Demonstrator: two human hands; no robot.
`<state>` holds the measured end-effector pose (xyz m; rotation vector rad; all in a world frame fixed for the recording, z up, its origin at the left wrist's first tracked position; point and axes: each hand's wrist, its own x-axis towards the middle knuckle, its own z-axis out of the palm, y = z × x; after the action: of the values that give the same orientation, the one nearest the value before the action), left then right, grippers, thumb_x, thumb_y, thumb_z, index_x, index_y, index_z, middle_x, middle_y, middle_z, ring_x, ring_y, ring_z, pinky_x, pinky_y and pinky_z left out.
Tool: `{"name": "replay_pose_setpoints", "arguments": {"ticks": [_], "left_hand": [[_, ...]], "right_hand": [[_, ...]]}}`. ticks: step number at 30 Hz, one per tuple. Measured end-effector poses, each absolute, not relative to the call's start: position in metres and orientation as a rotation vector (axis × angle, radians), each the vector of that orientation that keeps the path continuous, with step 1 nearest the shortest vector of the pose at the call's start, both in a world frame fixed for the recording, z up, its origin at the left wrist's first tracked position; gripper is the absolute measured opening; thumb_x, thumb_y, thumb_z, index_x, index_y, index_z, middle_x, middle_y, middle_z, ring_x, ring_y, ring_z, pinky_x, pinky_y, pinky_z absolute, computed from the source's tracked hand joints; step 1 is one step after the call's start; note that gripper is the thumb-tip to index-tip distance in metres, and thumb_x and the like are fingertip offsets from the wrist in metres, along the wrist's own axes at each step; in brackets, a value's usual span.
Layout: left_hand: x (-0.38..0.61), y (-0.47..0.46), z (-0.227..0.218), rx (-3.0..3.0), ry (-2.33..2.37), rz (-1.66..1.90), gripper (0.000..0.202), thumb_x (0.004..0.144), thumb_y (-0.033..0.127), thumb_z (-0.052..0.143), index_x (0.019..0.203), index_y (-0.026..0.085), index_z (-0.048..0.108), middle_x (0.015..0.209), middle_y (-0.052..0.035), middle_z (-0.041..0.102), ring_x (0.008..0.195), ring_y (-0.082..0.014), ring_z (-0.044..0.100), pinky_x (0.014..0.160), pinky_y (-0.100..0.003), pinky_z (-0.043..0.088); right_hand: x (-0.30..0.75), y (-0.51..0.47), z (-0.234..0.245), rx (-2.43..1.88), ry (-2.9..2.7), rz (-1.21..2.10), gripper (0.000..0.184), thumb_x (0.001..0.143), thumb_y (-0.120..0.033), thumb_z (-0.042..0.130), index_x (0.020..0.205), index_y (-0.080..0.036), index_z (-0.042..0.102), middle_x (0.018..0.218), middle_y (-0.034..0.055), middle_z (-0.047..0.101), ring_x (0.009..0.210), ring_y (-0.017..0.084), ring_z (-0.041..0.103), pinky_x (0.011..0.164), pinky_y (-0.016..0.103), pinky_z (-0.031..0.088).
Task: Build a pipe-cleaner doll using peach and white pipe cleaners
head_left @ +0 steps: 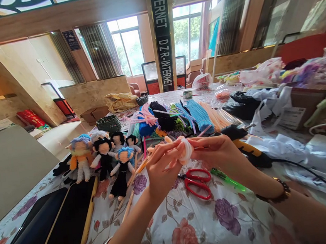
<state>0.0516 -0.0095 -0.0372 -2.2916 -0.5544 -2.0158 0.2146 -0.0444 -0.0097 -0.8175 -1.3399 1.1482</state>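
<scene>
One small piece (181, 153), rounded, pale peach, with curved white along its right side: we see it raised above the counter (159, 231), left hand (163, 164) and right hand (220, 155) both pinched closed on it.

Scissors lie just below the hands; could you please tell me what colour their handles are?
The handles are red, best seen in the head view.

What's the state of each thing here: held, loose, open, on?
Left hand: pinching pale piece
Right hand: pinching it too
Yellow-cased phone: face up, screen dark
Scissors: unheld, blades mostly hidden
Green tool: unheld
Corded tool: lying down, power unclear
Dolls: grouped, unheld
Curtains: partly open
</scene>
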Motion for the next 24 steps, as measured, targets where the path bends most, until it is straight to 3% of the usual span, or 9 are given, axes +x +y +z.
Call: {"name": "replay_pose_setpoints", "arguments": {"ticks": [5, 12, 16, 19, 24], "left_hand": [[0.051, -0.011, -0.035, -2.427, -0.738, -2.040, 0.042, 0.072, 0.019, 0.072, 0.113, 0.022, 0.063, 0.104, -0.0075, 0.069, 0.091, -0.0170, 0.066, 0.078, -0.027, 0.054], [0.055, -0.015, -0.037, -2.651, -0.892, -2.132, 0.028, 0.080, 0.024, 0.065, 0.108, 0.025, 0.065, 0.104, -0.0046, 0.070, 0.094, -0.0182, 0.066, 0.083, -0.030, 0.053], [0.056, -0.016, -0.034, -2.751, -0.899, -2.209, 0.029, 0.080, 0.025, 0.066, 0.108, 0.029, 0.066, 0.111, -0.0040, 0.067, 0.104, -0.0196, 0.061, 0.090, -0.033, 0.049], [0.055, -0.017, -0.030, -2.739, -0.948, -2.216, 0.019, 0.079, 0.028, 0.066, 0.097, 0.030, 0.071, 0.120, -0.0048, 0.061, 0.110, -0.0216, 0.057, 0.092, -0.035, 0.046], [0.055, -0.020, -0.025, -2.632, -1.108, -2.261, 0.010, 0.071, 0.033, 0.074, 0.079, 0.028, 0.074, 0.110, -0.0044, 0.063, 0.103, -0.0217, 0.057, 0.088, -0.036, 0.044]], "right_hand": [[0.215, -0.040, -0.013, -0.781, -1.320, 1.275, 0.030, 0.073, -0.034, 0.073, 0.102, -0.028, 0.071, 0.091, 0.0018, 0.074, 0.083, 0.016, 0.067, 0.076, 0.031, 0.055], [0.211, -0.039, -0.017, -0.703, -1.423, 1.223, 0.057, 0.075, -0.042, 0.070, 0.128, -0.032, 0.050, 0.128, 0.0049, 0.056, 0.112, 0.021, 0.057, 0.091, 0.035, 0.049], [0.209, -0.040, -0.017, -0.704, -1.401, 1.277, 0.053, 0.078, -0.040, 0.066, 0.128, -0.030, 0.049, 0.105, 0.0035, 0.065, 0.094, 0.017, 0.064, 0.077, 0.029, 0.054], [0.208, -0.041, -0.015, -0.763, -1.375, 1.181, 0.042, 0.079, -0.037, 0.066, 0.118, -0.028, 0.054, 0.096, 0.0015, 0.066, 0.084, 0.013, 0.064, 0.068, 0.024, 0.053], [0.207, -0.041, -0.015, -0.863, -1.368, 1.007, 0.040, 0.074, -0.039, 0.070, 0.109, -0.025, 0.056, 0.088, 0.0018, 0.066, 0.072, 0.014, 0.063, 0.058, 0.025, 0.051]]}}
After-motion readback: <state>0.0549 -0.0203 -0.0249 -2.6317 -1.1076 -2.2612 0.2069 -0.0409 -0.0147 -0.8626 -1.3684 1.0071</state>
